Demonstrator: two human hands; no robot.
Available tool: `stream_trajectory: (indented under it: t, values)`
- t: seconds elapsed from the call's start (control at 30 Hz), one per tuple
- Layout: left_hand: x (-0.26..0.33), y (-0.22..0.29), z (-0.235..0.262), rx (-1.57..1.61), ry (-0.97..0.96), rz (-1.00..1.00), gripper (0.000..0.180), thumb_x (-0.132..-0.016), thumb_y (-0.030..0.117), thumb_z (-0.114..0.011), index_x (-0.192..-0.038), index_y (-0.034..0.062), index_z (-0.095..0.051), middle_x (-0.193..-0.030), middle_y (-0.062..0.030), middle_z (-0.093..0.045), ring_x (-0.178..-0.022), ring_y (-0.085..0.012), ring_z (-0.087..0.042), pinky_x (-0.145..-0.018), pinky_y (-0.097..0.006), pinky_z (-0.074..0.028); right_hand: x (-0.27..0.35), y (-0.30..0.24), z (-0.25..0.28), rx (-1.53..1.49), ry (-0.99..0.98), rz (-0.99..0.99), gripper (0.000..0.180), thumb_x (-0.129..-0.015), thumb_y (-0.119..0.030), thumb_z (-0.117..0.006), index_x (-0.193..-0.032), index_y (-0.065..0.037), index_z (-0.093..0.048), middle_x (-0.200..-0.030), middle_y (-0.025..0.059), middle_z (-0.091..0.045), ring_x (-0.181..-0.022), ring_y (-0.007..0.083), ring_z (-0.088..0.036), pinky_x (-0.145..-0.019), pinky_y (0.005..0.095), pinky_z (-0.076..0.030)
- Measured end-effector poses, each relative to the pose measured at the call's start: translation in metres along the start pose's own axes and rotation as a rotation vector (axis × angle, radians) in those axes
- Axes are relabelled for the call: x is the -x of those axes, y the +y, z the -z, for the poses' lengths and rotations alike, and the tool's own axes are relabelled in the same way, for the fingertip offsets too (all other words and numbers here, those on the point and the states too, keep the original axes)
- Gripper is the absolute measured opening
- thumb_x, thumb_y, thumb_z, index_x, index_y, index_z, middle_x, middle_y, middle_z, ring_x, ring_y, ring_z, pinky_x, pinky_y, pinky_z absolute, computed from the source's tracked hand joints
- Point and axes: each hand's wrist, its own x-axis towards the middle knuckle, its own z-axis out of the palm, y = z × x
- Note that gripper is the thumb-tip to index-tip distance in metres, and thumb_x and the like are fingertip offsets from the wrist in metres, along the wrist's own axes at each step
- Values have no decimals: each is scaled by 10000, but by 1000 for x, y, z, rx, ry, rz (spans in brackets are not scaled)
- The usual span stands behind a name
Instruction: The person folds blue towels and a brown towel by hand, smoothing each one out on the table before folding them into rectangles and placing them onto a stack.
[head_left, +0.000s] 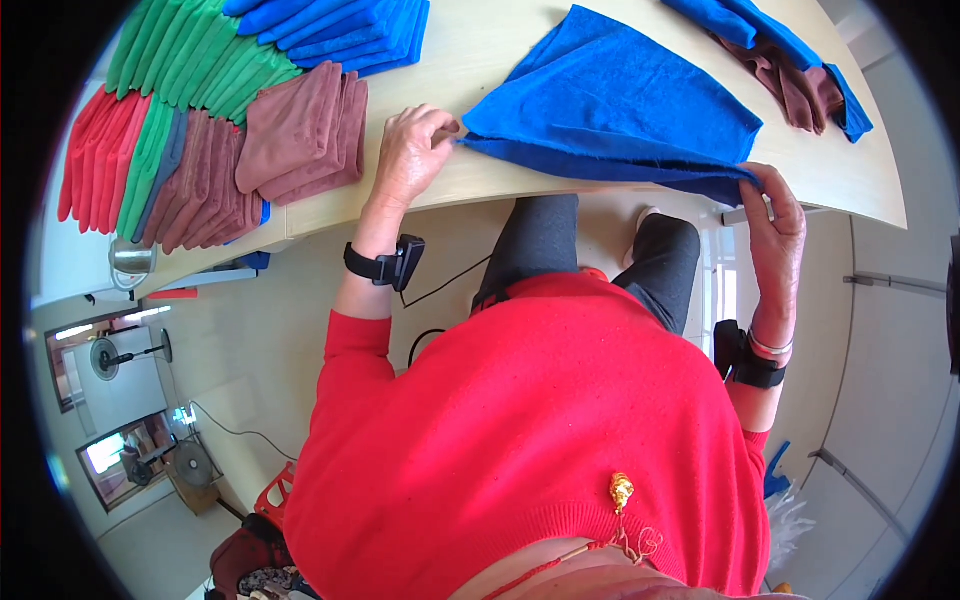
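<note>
A blue cloth (620, 100) is spread on the table in front of me, its near edge lifted and folded back along the table's front. My left hand (412, 150) pinches the cloth's near left corner between thumb and fingers. At the other end, my right hand (775, 215) grips the near right corner, just past the table's edge. Between the two hands the near edge runs almost straight, sagging slightly.
Folded cloths stand at the left: green (190, 60), blue (340, 30), red (100, 160) and brown (305, 130). Loose blue and brown cloths (790, 80) lie at the table's (855, 180) far right. A metal cup (132, 258) is near the left edge.
</note>
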Motion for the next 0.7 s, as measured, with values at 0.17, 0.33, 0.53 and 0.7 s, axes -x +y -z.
stream_trajectory:
  t: [0.17,0.33,0.53,0.7]
  values:
    - [11,13,1,248,-161,241,113,-732,20,-662,-832,56,-622,-872,-56,-636,-807,-258,-616,-708,-367,-480,11,7,-1,-95,43,-107,161,-916,-68,-632,-1069,-83,-681,-916,-30,-629,-878,58,-531,-814,218,-437]
    - [26,31,2,266,-27,214,132,-737,1,-669,-847,52,-617,-897,-74,-633,-769,-254,-631,-676,-349,-504,11,8,0,-100,58,-150,175,-923,-91,-632,-1089,-94,-685,-935,-33,-636,-894,52,-527,-823,213,-432]
    - [30,39,-12,178,110,154,170,-720,-7,-696,-855,55,-614,-944,-86,-635,-789,-262,-642,-688,-356,-518,12,9,0,-149,69,-244,181,-925,-95,-631,-1097,-98,-687,-945,-38,-642,-912,50,-531,-839,209,-428]
    - [21,36,-18,61,212,23,151,-722,-17,-688,-825,50,-600,-937,-75,-637,-811,-265,-644,-695,-368,-525,12,10,0,-88,67,-169,184,-936,-96,-616,-1108,-91,-681,-939,-38,-639,-906,42,-531,-835,194,-423]
